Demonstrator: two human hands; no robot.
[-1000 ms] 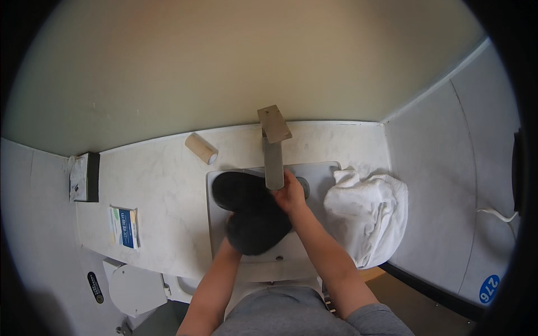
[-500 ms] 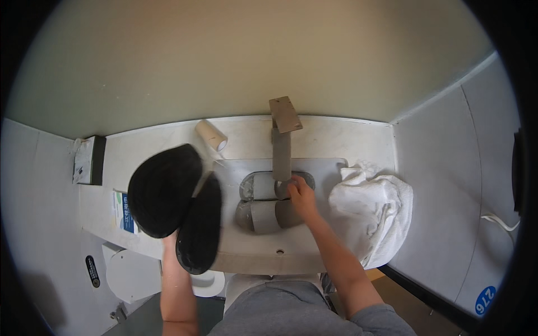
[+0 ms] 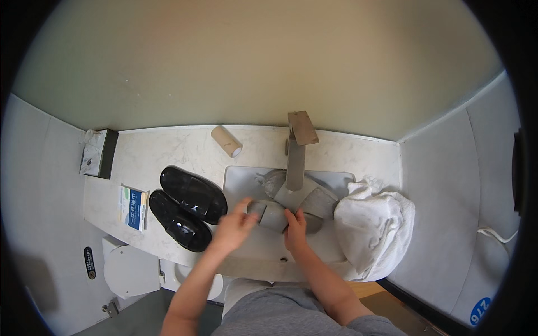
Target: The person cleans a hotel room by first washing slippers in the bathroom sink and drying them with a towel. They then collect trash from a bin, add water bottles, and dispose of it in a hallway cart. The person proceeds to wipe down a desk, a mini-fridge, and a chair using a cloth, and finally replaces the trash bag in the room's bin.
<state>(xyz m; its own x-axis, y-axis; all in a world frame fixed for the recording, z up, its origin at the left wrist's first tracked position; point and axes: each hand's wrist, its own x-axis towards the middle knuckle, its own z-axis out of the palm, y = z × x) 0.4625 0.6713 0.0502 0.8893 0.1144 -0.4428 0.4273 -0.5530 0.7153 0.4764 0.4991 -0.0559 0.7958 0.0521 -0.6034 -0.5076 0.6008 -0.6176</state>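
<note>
Two grey slippers lie in the white sink (image 3: pixel 235 182). The back slipper (image 3: pixel 320 203) is slanted under the faucet (image 3: pixel 296 162). The front slipper (image 3: pixel 273 217) is between my hands. My right hand (image 3: pixel 295 231) grips its strap edge with thumb and fingers. At its left end is my left hand (image 3: pixel 234 227), slightly blurred, fingers apart; whether they touch the slipper is unclear. Left of the sink, a pair of shiny black slippers rests soles down on the counter: a rear one (image 3: pixel 193 193) and a front one (image 3: pixel 179 221).
A crumpled white towel (image 3: pixel 375 229) covers the counter right of the sink. Behind the sink's left corner lies a cardboard tube (image 3: pixel 226 141). A tissue box (image 3: pixel 100 154) and a small blue-and-white packet (image 3: pixel 133 208) are at the far left. Below them is a toilet (image 3: pixel 134 271).
My left hand has set the black slippers on the counter, let go, and moved right into the sink. The grey slippers have shifted; the back one is now slanted. My view has moved slightly.
</note>
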